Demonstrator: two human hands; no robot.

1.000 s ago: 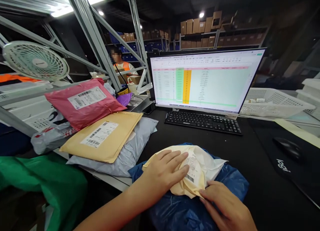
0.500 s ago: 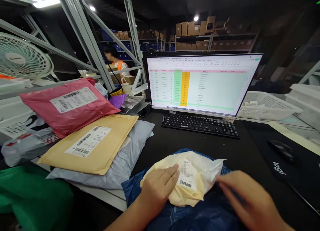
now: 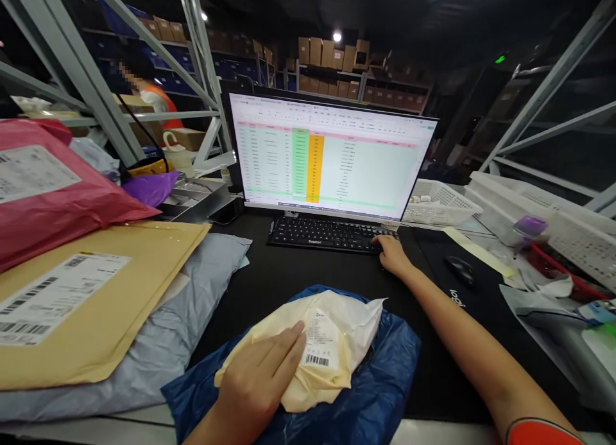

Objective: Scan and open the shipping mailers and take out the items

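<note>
A cream-coloured plastic package (image 3: 332, 310) with a white barcode label (image 3: 318, 342) lies on a crumpled dark blue plastic bag (image 3: 385, 374) at the front of the desk. My left hand (image 3: 264, 374) rests flat on the package's left part, fingers stretched out beside the label. Farther off, my right hand (image 3: 391, 252) is at the right end of the black keyboard (image 3: 322, 235), fingers reaching onto the keys and holding nothing. Behind the keyboard stands a monitor (image 3: 366, 169) showing a spreadsheet with green and orange columns.
On the left are stacked a pink parcel (image 3: 91, 201), a tan envelope (image 3: 144, 265) and a grey mailer (image 3: 212, 284). A black mouse (image 3: 460, 270) sits on a dark mat right of my arm. White baskets (image 3: 447, 201) stand behind it. A person in an orange vest (image 3: 166, 104) is in the background.
My right hand has left the package's right edge and moved forward to the keyboard. My left hand stays on the package. The view has turned to the right.
</note>
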